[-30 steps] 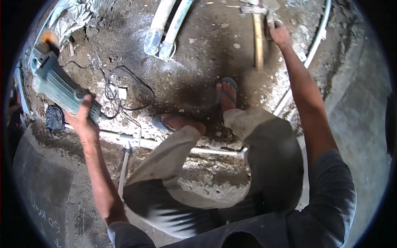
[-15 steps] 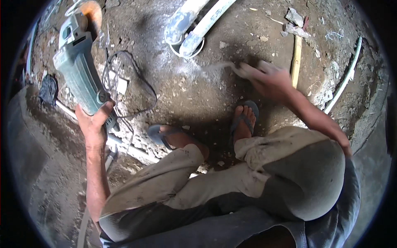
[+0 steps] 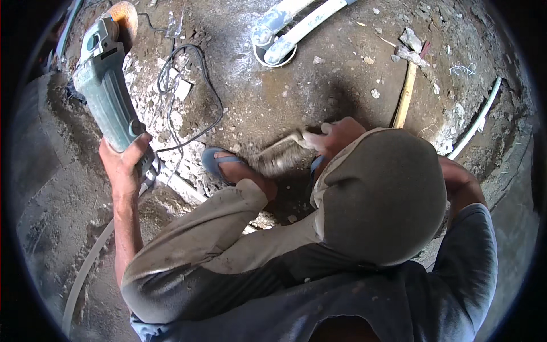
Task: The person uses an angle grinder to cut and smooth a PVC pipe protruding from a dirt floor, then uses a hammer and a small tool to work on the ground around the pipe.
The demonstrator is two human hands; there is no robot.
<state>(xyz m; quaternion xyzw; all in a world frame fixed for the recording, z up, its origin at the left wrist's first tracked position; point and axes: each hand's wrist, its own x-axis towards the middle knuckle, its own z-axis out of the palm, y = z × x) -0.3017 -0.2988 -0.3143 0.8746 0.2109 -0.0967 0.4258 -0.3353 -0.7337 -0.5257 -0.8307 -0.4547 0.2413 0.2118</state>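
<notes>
One left hand [image 3: 124, 162] clamps the grinder [image 3: 113, 100] near the left edge of the dirt floor [image 3: 239, 102]; I'd hold its disc [image 3: 128, 25] clear of my separate right hand [image 3: 336, 137], gripping a blurred tool [image 3: 283, 142] by the left sandal [image 3: 212, 164]

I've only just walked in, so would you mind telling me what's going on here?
The person's left hand grips a green angle grinder by its rear end. The right hand holds a blurred tool low over the dirt floor, beside the left sandal. A loose cable and a wooden handle lie farther out.
</notes>
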